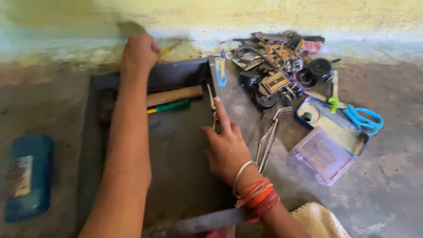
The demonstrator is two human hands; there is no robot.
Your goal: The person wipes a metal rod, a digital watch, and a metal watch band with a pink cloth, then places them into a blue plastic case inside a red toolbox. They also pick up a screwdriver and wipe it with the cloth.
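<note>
Head camera looks down at a dark metal toolbox [176,176] sitting on a gray floor by a yellow wall. The left hand [140,53] reaches to the far back of the box. Its fingers are curled tight around a thin yellow stick-like tool [169,48] — the picture is too blurry to tell just what kind it is. The right hand [225,147] rests on the right edge of the box. Its fingers are mostly loose and open, with one finger pointing up along the edge, just beside a small thin tool [212,103] that leans there. I cannot tell if the hand has hold of it.

Inside the box lie a hammer with a wooden handle [174,95] and a green screwdriver [171,106], side by side near the back.

To the right of the box is a heap of metal parts [275,61]. Near it are blue scissors [363,119], a flat blue tin [343,132] and a clear plastic box [323,155]. A blue case [28,176] lies well apart on the left — it is blurry.
</note>
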